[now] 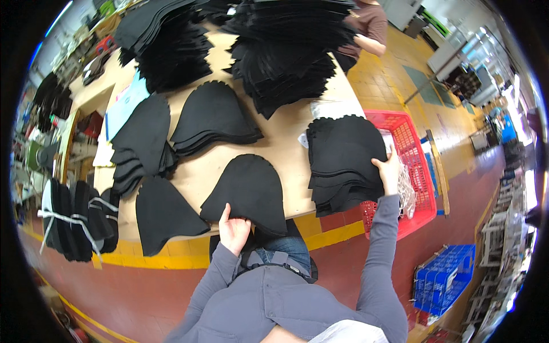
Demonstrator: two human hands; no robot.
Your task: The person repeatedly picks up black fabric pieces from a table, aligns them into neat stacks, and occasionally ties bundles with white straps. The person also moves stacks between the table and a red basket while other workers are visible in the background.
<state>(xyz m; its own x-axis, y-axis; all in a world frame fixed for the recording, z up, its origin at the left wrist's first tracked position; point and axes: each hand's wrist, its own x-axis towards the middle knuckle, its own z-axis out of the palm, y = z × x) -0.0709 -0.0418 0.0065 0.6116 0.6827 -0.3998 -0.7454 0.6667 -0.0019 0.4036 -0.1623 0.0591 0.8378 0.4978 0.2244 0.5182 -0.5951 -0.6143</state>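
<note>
Two stacks of black dome-shaped felt pieces sit under your hands. Your left hand (233, 230) pinches the near edge of the single dome-shaped stack (246, 191) at the table's front edge, thumb on top and fingers curled beneath it. Your right hand (389, 171) lies spread and flat against the right side of the taller black scalloped-edge felt pile (343, 163), which hangs partly past the wooden tabletop (286, 140). Just right of that hand stands a red plastic mesh basket (412, 143). Left of your left hand lies another flat black felt piece (163, 220). Beyond both hands, more black felt stacks (214, 117) cover the table, and another person's arm (372, 43) shows at the far edge.
</note>
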